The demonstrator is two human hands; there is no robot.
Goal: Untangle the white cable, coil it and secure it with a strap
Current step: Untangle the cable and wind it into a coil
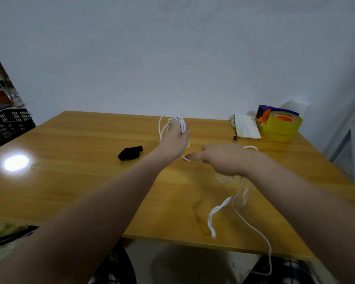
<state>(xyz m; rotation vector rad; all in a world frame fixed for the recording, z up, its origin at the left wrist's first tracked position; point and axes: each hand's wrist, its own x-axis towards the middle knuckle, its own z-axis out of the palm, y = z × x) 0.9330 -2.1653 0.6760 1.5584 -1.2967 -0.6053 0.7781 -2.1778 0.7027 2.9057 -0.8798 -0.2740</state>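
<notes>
My left hand (175, 141) is raised over the middle of the wooden table (74, 181) and grips several loops of the white cable (237, 198) bunched above its fingers. A strand runs from it to my right hand (223, 158), which hovers palm down with thumb and fingers stretched left; the strand passes at its fingertips, and I cannot tell if it is pinched. Below the right wrist the cable hangs in twisted strands, crosses the table's near edge and drops toward my lap. A black strap (130, 153) lies on the table left of my left hand.
At the back right of the table stand a tape dispenser with yellowish tape (280, 124) and a small open booklet (246, 128), with a dark pen-like thing (235, 138) beside it. A black crate (8, 126) sits beyond the table's left edge. A lamp glare shows at left.
</notes>
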